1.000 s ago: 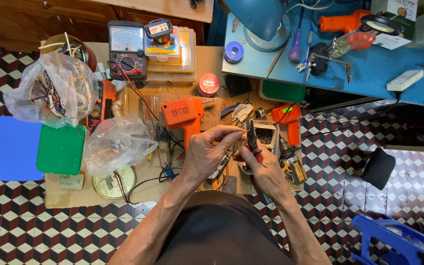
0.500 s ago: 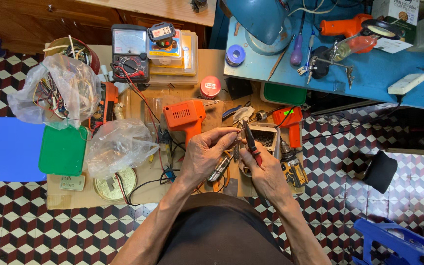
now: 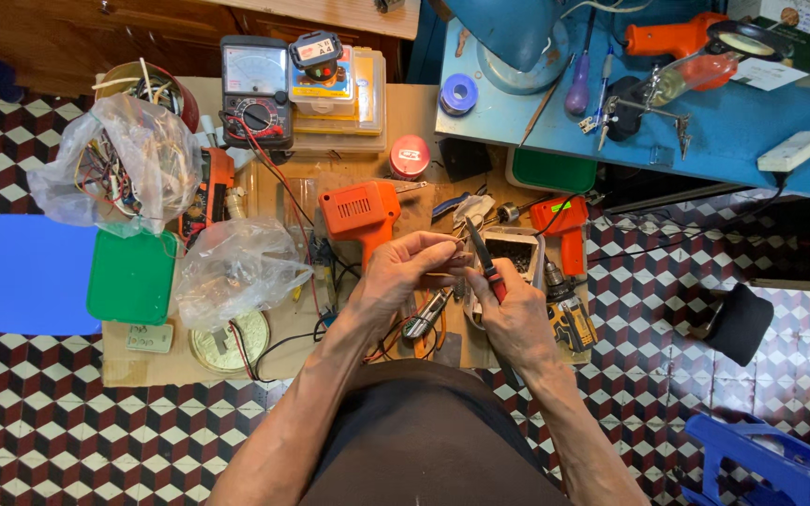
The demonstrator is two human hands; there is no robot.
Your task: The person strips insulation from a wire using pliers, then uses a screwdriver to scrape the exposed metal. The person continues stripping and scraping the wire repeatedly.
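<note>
My left hand (image 3: 403, 275) pinches a small brownish part (image 3: 461, 257) between its fingertips over the middle of a low wooden board (image 3: 142, 361). My right hand (image 3: 516, 309) grips a tool with a red and black handle (image 3: 484, 260), tip pointing up toward that small part. The two hands meet just below an orange soldering gun (image 3: 360, 212). Pliers and dark wires lie on the board under my hands, partly hidden.
Two clear bags of wires (image 3: 114, 164) and parts (image 3: 236, 267) lie at left beside blue (image 3: 35, 275) and green lids (image 3: 131, 277). A multimeter (image 3: 255, 89) and parts boxes (image 3: 339, 94) stand at the back. A blue bench (image 3: 724, 122) with a lamp base is at right.
Both hands stay together at the board's middle. The right hand's tool has tilted slightly and its tip sits closer to the part in the left fingers.
</note>
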